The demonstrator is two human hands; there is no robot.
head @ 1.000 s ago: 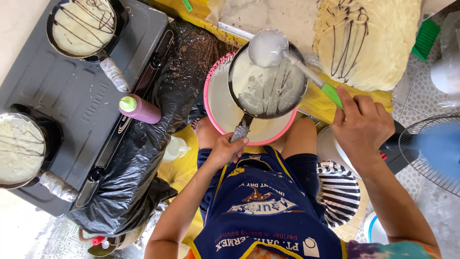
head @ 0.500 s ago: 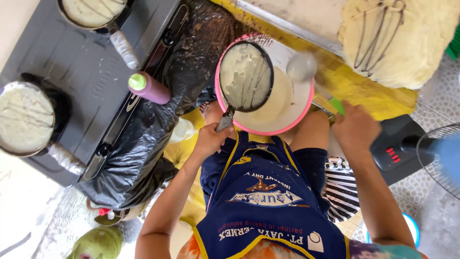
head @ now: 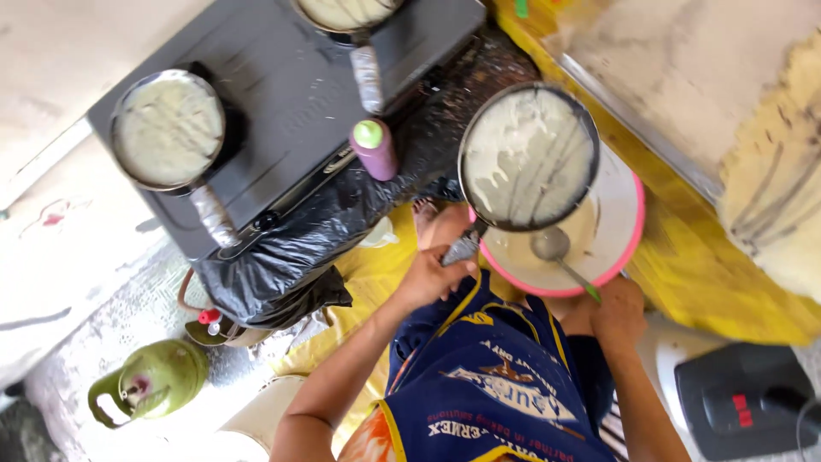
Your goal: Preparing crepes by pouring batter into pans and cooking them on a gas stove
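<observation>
Pink-rimmed bowl [head: 629, 248], green gas cylinder [head: 158, 376]

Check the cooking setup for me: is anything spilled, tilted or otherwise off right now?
The pan in the left hand is tilted over the pink-rimmed bowl, its batter coating patchy with bare streaks. No batter shows outside the bowl. The right hand holds the ladle.

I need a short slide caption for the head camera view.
Left hand tilts a batter-coated pan over a pink bowl.
</observation>
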